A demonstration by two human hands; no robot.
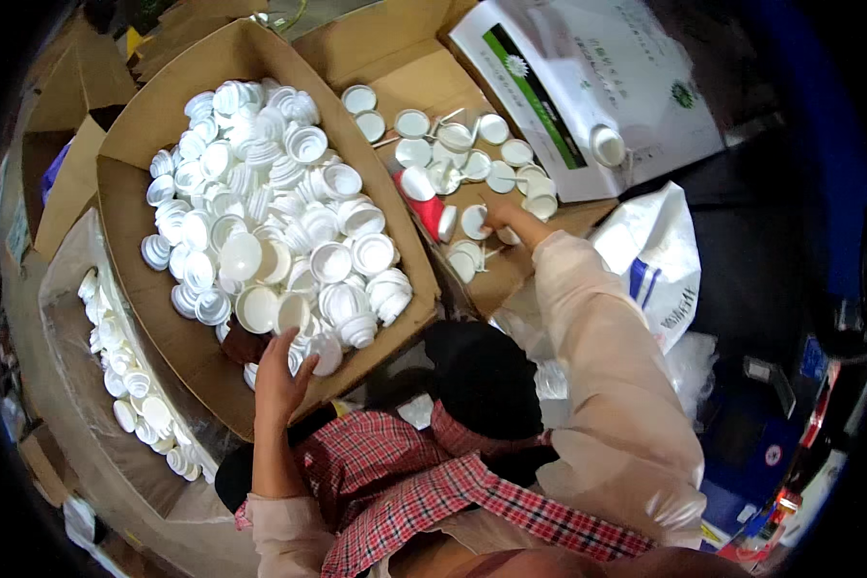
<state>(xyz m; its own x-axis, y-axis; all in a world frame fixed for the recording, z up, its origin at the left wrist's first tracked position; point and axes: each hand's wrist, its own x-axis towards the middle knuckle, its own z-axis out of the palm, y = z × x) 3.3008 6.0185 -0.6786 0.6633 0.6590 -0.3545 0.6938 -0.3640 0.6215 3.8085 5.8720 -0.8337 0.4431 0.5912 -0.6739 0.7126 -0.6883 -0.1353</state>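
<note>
A large cardboard box (154, 125) lies open in front of me, heaped with several white plastic caps (279, 222). My left hand (279, 378) reaches into its near corner, fingers among the caps at the pile's lower edge; whether it holds one is hidden. My right hand (503, 214), in a pale pink sleeve, stretches out to a flat cardboard sheet (424, 72) where several caps lie open side up. Its fingertips pinch a white cap (474, 222) beside a red object (424, 207).
A second container (67, 289) lined with clear plastic holds more white caps at the left. A white printed carton (588, 77) lies at the top right, a white plastic bag (660, 255) below it. Red checked cloth (405, 482) covers my lap. More cardboard boxes stand at the far left.
</note>
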